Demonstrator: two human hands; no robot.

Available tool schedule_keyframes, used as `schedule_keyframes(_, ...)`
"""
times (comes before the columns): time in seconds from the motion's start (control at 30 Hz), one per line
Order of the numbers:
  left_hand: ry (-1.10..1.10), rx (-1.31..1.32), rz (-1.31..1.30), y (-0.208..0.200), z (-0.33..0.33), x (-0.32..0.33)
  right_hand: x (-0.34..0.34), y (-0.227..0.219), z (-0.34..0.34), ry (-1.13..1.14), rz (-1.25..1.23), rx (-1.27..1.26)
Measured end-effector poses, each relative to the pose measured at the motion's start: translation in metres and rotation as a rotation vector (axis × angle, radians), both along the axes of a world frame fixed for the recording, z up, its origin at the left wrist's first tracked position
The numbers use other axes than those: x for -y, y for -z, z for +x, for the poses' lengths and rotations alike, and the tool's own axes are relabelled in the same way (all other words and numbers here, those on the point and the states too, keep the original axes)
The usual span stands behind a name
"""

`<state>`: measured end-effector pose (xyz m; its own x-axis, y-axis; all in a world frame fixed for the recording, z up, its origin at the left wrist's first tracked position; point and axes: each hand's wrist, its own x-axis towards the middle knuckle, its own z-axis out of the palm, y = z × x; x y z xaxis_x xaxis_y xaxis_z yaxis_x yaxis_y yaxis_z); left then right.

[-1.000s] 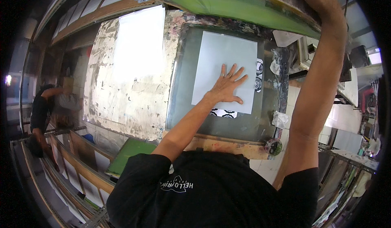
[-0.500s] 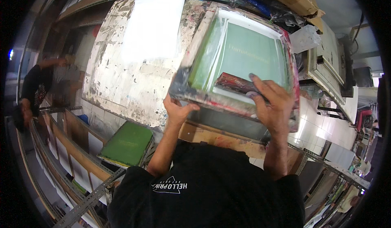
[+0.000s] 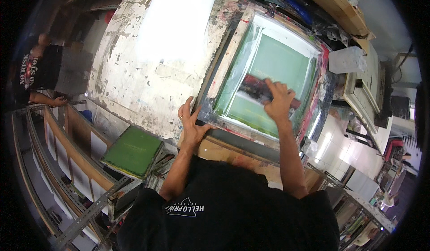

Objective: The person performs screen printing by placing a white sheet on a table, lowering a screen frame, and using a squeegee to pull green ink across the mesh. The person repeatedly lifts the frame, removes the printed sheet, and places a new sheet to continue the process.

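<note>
A wooden-framed printing screen with green mesh lies over the base at the right of the worktable. My right hand is closed on a dark red-stained squeegee, which is blurred and lies slantwise across the mesh. White and green smears line the mesh edges. At the screen's near left corner is my left hand, its fingers spread along the table edge and its thumb against the frame's near side. A stack of white paper sheets lies at the far middle of the paint-flecked worktable.
A second green screen rests at the lower left beside metal shelving. Another person in a black shirt stands at the far left. A translucent plastic container sits right of the screen, and a cardboard box lies behind.
The screen has come down from a tilt to lie flatter. My right hand has moved the squeegee farther up the mesh. My left hand's fingers have spread at the corner.
</note>
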<state>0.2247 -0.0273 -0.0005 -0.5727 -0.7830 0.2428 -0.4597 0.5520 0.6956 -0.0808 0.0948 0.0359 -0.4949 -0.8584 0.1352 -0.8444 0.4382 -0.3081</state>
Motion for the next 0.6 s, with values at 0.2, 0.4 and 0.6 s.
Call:
schedule_keyframes(0.2, 0.009, -0.020, 0.017, 0.007, 0.004, 0.002, 0.071, 0.013, -0.120, 0.017, -0.119, -0.150)
schedule_keyframes(0.4, 0.013, -0.039, 0.046, 0.012, 0.008, 0.001, 0.124, 0.017, -0.206, 0.021, -0.154, -0.290)
schedule_keyframes(0.6, 0.016, -0.035, 0.028, 0.013, 0.008, 0.001, 0.136, 0.000, -0.251, -0.051, -0.121, -0.013)
